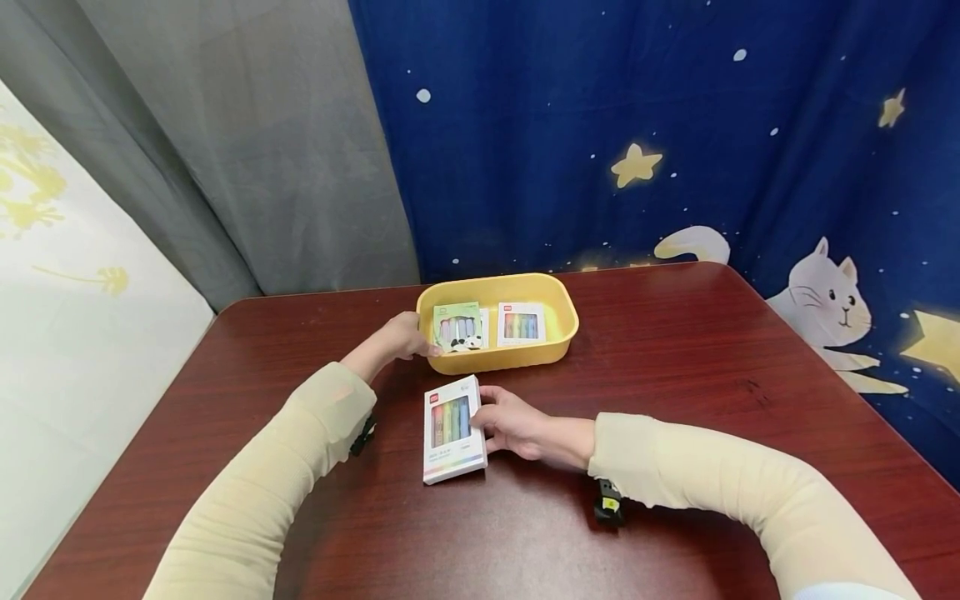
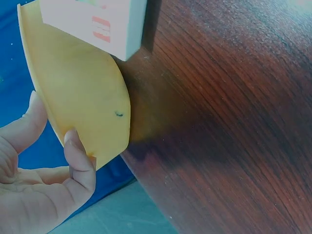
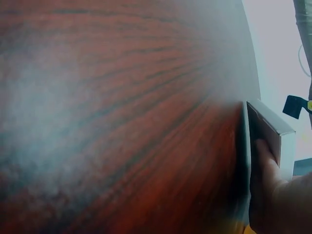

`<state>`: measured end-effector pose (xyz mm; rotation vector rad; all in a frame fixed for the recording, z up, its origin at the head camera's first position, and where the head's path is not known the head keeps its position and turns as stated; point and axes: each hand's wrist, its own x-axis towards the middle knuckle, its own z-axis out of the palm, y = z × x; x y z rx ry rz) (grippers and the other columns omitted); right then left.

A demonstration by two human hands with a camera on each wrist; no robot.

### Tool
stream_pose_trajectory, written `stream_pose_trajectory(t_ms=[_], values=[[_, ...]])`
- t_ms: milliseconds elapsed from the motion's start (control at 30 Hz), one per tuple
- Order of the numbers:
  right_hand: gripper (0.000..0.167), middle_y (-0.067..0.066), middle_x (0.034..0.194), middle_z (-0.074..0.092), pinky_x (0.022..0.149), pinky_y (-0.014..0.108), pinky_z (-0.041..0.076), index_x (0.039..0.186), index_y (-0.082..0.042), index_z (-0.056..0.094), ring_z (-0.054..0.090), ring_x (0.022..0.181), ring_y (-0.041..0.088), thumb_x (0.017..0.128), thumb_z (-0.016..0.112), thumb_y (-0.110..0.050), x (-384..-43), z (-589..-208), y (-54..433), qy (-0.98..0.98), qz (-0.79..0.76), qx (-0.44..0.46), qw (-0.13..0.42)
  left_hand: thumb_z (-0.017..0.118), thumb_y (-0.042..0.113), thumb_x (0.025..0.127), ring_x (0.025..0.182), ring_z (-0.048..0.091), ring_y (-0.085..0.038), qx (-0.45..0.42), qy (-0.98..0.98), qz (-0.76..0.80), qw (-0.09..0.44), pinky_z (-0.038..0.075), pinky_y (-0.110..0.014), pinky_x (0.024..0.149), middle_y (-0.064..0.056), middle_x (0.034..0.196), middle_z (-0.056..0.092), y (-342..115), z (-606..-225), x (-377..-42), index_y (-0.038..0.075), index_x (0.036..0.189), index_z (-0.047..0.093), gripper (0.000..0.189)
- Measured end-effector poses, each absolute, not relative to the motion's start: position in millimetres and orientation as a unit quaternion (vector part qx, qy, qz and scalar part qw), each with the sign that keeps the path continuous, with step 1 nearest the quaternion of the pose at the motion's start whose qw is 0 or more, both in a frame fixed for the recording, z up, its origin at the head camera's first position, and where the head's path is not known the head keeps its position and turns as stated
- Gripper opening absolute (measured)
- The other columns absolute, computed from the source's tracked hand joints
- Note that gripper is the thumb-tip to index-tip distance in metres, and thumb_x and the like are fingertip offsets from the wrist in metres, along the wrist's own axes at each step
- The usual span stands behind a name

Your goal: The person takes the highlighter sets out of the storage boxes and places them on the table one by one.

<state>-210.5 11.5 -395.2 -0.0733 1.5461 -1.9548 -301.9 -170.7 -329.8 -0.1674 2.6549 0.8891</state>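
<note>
My left hand [image 1: 405,335] grips the left end of a yellow plastic basket [image 1: 510,361]. In the left wrist view its fingers [image 2: 80,163] curl over the basket rim. Inside the basket lie a green panda-print box of pens [image 1: 456,327] and a white box of coloured pens [image 1: 521,325]; another white box is partly hidden behind the green one. My right hand [image 1: 513,423] holds a similar white box of coloured pens [image 1: 453,458] by its right edge, in front of the basket. That box is tilted, its window facing up. In the right wrist view, its side [image 3: 286,156] shows beside the hand.
The basket stands near the back edge of a dark red wooden table [image 1: 660,358]. Behind it hang a grey curtain [image 1: 285,167] and a blue star-patterned curtain [image 1: 540,150]. A white printed cloth [image 1: 75,333] hangs at the left.
</note>
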Motion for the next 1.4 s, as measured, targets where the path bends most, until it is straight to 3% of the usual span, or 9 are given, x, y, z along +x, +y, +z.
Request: stream_pose_trajectory(t_ms=[233, 600, 900, 1200, 1400], values=[[0.059, 0.023, 0.110, 0.054, 0.083, 0.051, 0.048, 0.135, 0.002, 0.021, 0.057, 0.090, 0.024, 0.080, 0.040, 0.013, -209, -396, 8, 0.591, -0.740, -0.025, 0.320, 0.072, 0.015, 0.078, 0.095, 0.052, -0.025, -0.059, 0.933, 0.312, 0.168, 0.049, -0.039, 0.088, -0.015, 0.107, 0.054, -170, -331, -302, -0.003, 0.119, 0.048, 0.051], [0.064, 0.018, 0.101, 0.056, 0.082, 0.046, 0.050, 0.135, 0.010, 0.017, 0.056, 0.085, 0.020, 0.077, 0.043, 0.014, -212, -391, 14, 0.650, -0.693, -0.039, 0.311, 0.073, 0.016, 0.078, 0.094, 0.052, -0.024, -0.052, 0.934, 0.313, 0.164, 0.050, -0.039, 0.087, -0.014, 0.105, 0.054, -171, -330, -301, -0.002, 0.117, 0.050, 0.049], [0.066, 0.015, 0.092, 0.051, 0.078, 0.049, 0.051, 0.137, 0.006, 0.014, 0.049, 0.101, 0.032, 0.079, 0.044, 0.009, -212, -383, 24, 0.652, -0.677, -0.025, 0.342, 0.073, 0.017, 0.078, 0.094, 0.052, -0.024, -0.052, 0.940, 0.297, 0.163, 0.050, -0.038, 0.085, -0.014, 0.105, 0.054, -171, -330, -302, -0.002, 0.116, 0.050, 0.049], [0.062, 0.025, 0.117, 0.049, 0.074, 0.051, 0.052, 0.138, 0.004, 0.017, 0.045, 0.114, 0.040, 0.084, 0.047, 0.003, -213, -375, 32, 0.663, -0.658, -0.024, 0.356, 0.073, 0.017, 0.078, 0.096, 0.052, -0.025, -0.053, 0.938, 0.302, 0.164, 0.050, -0.039, 0.086, -0.016, 0.108, 0.054, -171, -330, -301, -0.002, 0.118, 0.049, 0.050], [0.061, 0.027, 0.120, 0.043, 0.078, 0.053, 0.050, 0.140, 0.004, 0.016, 0.044, 0.114, 0.041, 0.087, 0.046, 0.002, -220, -367, 38, 0.659, -0.655, -0.034, 0.368, 0.073, 0.016, 0.078, 0.095, 0.052, -0.026, -0.053, 0.937, 0.303, 0.165, 0.049, -0.040, 0.087, -0.016, 0.108, 0.054, -171, -330, -301, -0.002, 0.118, 0.049, 0.051]])
